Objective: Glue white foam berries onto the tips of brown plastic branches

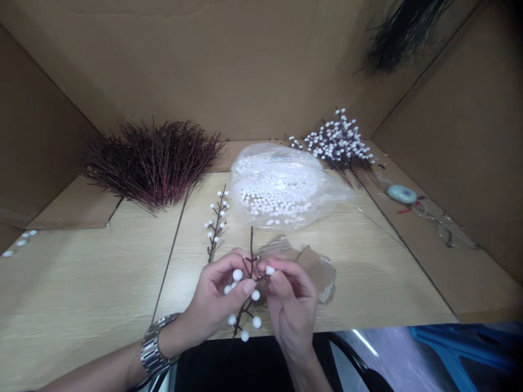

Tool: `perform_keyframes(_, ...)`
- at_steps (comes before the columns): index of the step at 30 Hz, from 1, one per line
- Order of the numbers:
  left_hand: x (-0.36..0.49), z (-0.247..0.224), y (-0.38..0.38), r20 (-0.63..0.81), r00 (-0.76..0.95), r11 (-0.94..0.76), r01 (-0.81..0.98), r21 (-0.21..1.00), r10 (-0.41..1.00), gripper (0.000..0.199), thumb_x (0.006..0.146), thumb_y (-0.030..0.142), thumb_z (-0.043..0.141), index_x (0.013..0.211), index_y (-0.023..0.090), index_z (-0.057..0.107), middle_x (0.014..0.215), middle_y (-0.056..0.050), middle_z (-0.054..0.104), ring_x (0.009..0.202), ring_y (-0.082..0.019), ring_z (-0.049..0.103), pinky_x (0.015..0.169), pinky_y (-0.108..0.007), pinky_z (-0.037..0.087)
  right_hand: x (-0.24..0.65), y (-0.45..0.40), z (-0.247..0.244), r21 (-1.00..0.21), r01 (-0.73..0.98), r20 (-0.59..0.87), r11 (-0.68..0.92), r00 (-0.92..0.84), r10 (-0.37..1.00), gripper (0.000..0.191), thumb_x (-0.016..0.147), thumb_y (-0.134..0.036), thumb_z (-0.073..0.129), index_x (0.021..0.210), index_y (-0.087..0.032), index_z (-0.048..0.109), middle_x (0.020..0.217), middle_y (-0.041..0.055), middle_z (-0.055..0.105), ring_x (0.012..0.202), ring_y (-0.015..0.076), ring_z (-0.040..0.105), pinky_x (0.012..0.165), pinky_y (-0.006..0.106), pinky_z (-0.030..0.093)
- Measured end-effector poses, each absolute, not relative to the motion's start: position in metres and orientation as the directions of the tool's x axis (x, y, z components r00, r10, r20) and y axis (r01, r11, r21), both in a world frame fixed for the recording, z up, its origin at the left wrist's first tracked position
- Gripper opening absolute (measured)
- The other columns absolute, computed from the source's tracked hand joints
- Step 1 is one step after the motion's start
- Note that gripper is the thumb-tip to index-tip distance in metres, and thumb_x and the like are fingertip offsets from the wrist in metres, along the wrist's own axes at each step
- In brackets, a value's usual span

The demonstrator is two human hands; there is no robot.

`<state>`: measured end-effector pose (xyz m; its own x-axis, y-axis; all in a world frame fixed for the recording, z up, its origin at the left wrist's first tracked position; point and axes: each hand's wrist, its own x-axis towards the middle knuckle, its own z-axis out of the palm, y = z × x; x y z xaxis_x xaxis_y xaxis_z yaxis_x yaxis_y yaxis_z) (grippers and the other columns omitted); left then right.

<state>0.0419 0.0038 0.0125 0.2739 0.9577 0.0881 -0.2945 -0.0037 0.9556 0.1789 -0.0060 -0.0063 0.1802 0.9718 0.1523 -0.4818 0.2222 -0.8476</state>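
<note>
My left hand (pixel 223 291), with a metal watch on its wrist, pinches a dark brown twig (pixel 244 310) that bears several white balls on its lower part. The upper tip of the twig is bare. Just right of it, my right hand (pixel 292 299) holds a white ball (pixel 270 270) between thumb and forefinger, beside a side shoot of the twig. Behind my hands a clear plastic bag (pixel 281 188) contains many white balls. A twig with white balls (pixel 216 223) lies left of the bag.
Bare dark twigs (pixel 153 163) are heaped at the back left, and white-balled twigs (pixel 343 139) at the back right. Torn cardboard (pixel 316 269) lies behind my right hand. Glasses (pixel 443 223) and a pale green oval object (pixel 401 194) rest at the right. Cardboard walls (pixel 253 71) surround the table.
</note>
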Motion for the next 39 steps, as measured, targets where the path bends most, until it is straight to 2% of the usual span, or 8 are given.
perform_keyframes(8,0.0418,0.0133,0.0032,0.114,0.272,-0.032,-0.287,0.957,0.956,0.008,0.092,0.026,0.072,0.087,0.019,0.069,0.091,-0.001,0.061,0.086,-0.015,0.058,0.077,-0.022,0.049,0.1784,-0.0058,-0.0095,-0.815,-0.522,0.201,0.253,0.154,0.967,0.018,0.093,-0.018,0.069,0.1,-0.031,0.079,0.093,-0.0018,0.075,0.093,0.0114,0.069,0.084,0.023,0.056)
perform_keyframes(23,0.0439,0.0173,0.004,0.111,0.245,-0.043,-0.267,0.963,0.963,0.009,0.091,0.028,0.073,0.086,0.019,0.071,0.087,0.0,0.06,0.078,-0.012,0.055,0.071,-0.019,0.048,0.1776,-0.0066,-0.011,-0.799,-0.541,0.222,0.263,0.142,0.965,0.019,0.092,-0.015,0.069,0.101,-0.03,0.078,0.096,-0.0019,0.075,0.096,0.0112,0.068,0.086,0.023,0.056)
perform_keyframes(36,0.0445,0.0158,0.0048,0.098,0.236,-0.036,-0.252,0.967,0.967,0.008,0.09,0.027,0.074,0.087,0.02,0.071,0.088,0.0,0.061,0.081,-0.013,0.057,0.073,-0.02,0.048,0.1785,-0.0064,-0.012,-0.821,-0.526,0.179,0.222,0.133,0.975,0.015,0.091,-0.019,0.072,0.097,-0.03,0.079,0.096,-0.0018,0.075,0.095,0.0122,0.069,0.085,0.025,0.055)
perform_keyframes(39,0.0436,0.0143,0.0055,0.059,0.227,0.001,-0.252,0.968,0.972,0.011,0.09,0.029,0.074,0.085,0.02,0.07,0.087,0.0,0.061,0.083,-0.014,0.058,0.076,-0.021,0.049,0.1782,-0.0037,-0.0103,-0.813,-0.547,0.142,0.202,0.15,0.978,0.015,0.093,-0.026,0.07,0.106,-0.031,0.076,0.101,-0.0002,0.075,0.095,0.0139,0.069,0.084,0.027,0.057)
